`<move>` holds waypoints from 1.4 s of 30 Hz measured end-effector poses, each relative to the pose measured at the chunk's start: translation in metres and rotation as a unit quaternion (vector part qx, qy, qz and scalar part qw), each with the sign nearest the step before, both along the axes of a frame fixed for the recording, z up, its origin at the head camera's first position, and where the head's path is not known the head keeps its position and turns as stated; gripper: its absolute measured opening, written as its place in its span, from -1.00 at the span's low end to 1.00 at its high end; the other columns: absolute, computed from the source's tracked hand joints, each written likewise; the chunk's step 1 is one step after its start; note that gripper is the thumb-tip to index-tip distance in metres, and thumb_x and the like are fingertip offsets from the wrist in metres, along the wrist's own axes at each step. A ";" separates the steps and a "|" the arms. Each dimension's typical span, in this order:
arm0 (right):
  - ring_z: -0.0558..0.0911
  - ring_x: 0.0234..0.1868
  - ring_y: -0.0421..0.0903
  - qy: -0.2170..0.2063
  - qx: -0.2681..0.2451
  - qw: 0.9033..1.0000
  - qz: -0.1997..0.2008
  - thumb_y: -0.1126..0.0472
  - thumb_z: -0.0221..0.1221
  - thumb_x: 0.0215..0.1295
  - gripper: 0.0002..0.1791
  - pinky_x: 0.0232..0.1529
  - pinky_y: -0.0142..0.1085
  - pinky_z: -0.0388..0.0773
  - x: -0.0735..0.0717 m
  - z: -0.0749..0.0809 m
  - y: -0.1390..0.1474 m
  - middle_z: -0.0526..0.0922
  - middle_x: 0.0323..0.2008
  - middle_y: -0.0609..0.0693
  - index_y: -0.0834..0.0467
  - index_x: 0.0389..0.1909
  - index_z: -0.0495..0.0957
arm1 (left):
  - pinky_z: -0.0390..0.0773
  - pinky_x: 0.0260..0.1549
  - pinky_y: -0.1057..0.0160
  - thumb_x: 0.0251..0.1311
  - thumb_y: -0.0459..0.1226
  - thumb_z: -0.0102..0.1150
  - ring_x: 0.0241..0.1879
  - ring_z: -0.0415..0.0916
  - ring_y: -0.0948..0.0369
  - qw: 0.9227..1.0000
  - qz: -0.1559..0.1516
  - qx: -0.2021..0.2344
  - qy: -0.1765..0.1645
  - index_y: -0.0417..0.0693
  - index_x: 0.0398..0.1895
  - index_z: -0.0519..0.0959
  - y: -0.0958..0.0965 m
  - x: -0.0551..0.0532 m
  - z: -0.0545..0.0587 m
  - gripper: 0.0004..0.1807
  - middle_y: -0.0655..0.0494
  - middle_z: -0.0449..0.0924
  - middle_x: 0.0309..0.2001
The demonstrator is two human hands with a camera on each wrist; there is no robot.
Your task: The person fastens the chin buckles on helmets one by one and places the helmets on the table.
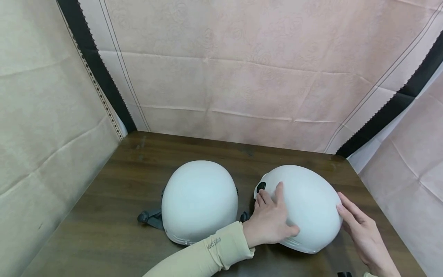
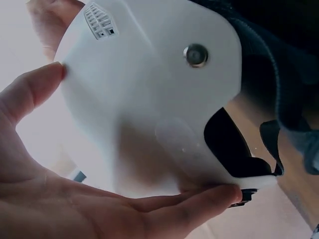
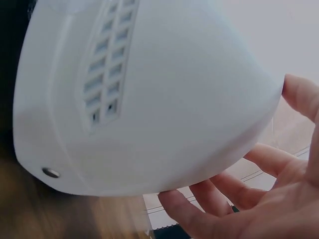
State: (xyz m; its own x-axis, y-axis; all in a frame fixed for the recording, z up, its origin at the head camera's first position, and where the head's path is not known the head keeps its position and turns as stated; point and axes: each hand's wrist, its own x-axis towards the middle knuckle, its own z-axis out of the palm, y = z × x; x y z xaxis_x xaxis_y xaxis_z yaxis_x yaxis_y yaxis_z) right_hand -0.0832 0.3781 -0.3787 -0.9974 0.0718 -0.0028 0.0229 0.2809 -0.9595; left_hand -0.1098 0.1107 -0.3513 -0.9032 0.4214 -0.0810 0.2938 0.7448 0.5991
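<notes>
Both hands are on the right-hand white helmet (image 1: 311, 204), which sits tilted over the brown table. My left hand (image 1: 268, 223) lies spread against its left side, fingers near a black clip (image 1: 261, 187) at the rim and thumb on the shell. Against the opposite side rest the fingertips of my right hand (image 1: 361, 231). The left wrist view shows a round metal rivet (image 2: 195, 55) and a dark strap (image 2: 286, 99) at the open edge. Slotted vents (image 3: 110, 64) face the right wrist camera, with the right fingers and thumb along the shell's curve.
A second white helmet (image 1: 200, 202) stands to the left, its dark strap and knob (image 1: 149, 218) sticking out onto the wooden table (image 1: 114, 215). A small black object (image 1: 344, 274) shows at the bottom edge. Pale cloth (image 1: 225, 77) hangs behind and at both sides.
</notes>
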 end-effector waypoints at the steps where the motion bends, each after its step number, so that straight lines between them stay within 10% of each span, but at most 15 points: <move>1: 0.37 0.12 -0.57 0.000 0.016 1.000 -0.003 0.08 0.03 0.48 -0.37 -0.12 -0.57 0.47 0.000 0.001 -0.001 0.18 0.44 -0.15 0.02 0.50 0.11 | 0.15 0.31 -0.02 -0.01 0.06 0.32 0.39 0.00 -0.31 1.000 0.001 0.003 -0.005 -0.03 0.50 -0.23 0.000 0.000 -0.001 0.17 -0.55 -0.02 0.36; 15: 0.24 0.34 -0.22 -0.023 0.152 0.988 -0.019 -0.08 0.01 0.46 -0.33 -0.13 -0.64 0.39 -0.006 0.006 -0.013 0.06 0.49 0.04 -0.12 0.51 0.06 | 0.36 0.14 0.01 -0.05 0.04 0.38 0.29 0.19 -0.26 0.998 0.016 0.024 -0.050 -0.07 0.45 -0.22 -0.003 -0.006 -0.010 0.18 -0.52 0.02 0.32; 27: 0.31 0.03 -0.51 -0.028 0.207 0.977 -0.031 -0.11 0.07 0.42 -0.28 -0.22 -0.64 0.35 -0.006 0.008 -0.021 0.13 0.43 0.21 -0.17 0.51 0.02 | 0.40 0.10 0.07 -0.05 0.05 0.35 0.15 0.33 -0.21 0.999 0.019 0.018 -0.045 -0.16 0.39 -0.18 -0.004 -0.005 -0.014 0.12 -0.48 0.15 0.24; 42: 0.22 0.34 0.17 -0.010 0.227 0.973 -0.034 -0.10 0.03 0.45 -0.30 -0.21 -0.66 0.27 -0.002 0.010 -0.020 0.07 0.48 0.17 -0.24 0.52 -0.02 | 0.23 0.28 0.04 0.21 0.10 0.14 0.46 -0.02 -0.07 0.998 -0.045 0.039 -0.034 -0.17 0.52 -0.07 -0.030 0.009 0.002 -0.02 -0.22 -0.05 0.48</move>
State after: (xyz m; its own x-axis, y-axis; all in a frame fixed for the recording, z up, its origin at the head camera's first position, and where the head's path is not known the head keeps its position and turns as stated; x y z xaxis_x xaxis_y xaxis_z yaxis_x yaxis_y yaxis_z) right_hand -0.0852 0.3580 -0.3687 -0.9905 0.1356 0.0243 0.0740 0.6723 -0.7366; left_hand -0.1011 0.0808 -0.3491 -0.8553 0.5073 -0.1056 0.3130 0.6682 0.6749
